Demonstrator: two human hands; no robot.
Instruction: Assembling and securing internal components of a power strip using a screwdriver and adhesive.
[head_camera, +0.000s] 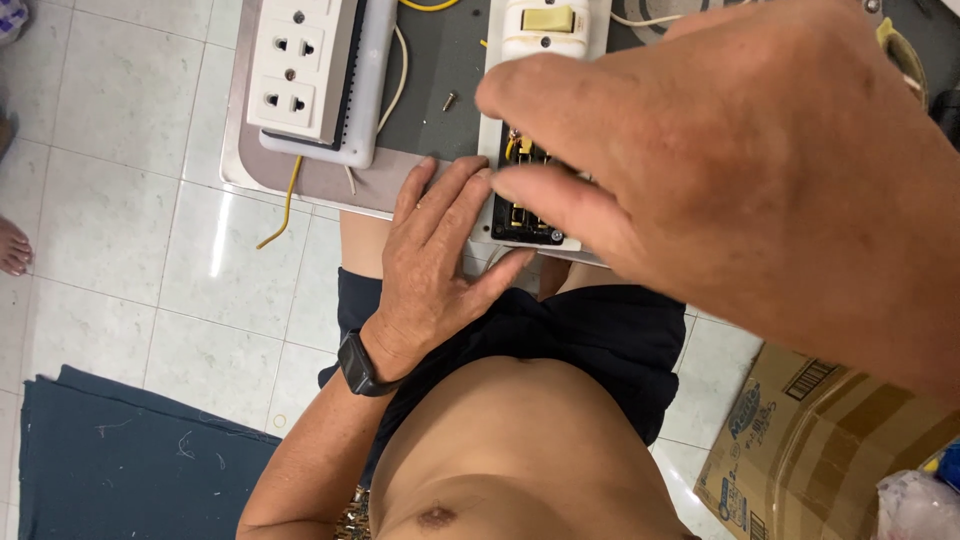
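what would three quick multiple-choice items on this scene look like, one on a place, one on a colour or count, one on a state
1. Where does the left hand rest?
A. on the cardboard box
B. at the near edge of the grey board, beside the opened switch unit
C. on the blue cloth

2. How many sockets show on the white outlet block?
A. two
B. four
C. none

3. What state is the switch unit under the right hand in?
A. sealed in wrapping
B. opened, dark inside with yellow parts showing
C. broken in two halves

Answers:
1 B, its fingers lie on the grey board edge and touch the unit's side.
2 A, two sockets sit one above the other on its face.
3 B, the black interior and yellow parts show below the fingers.
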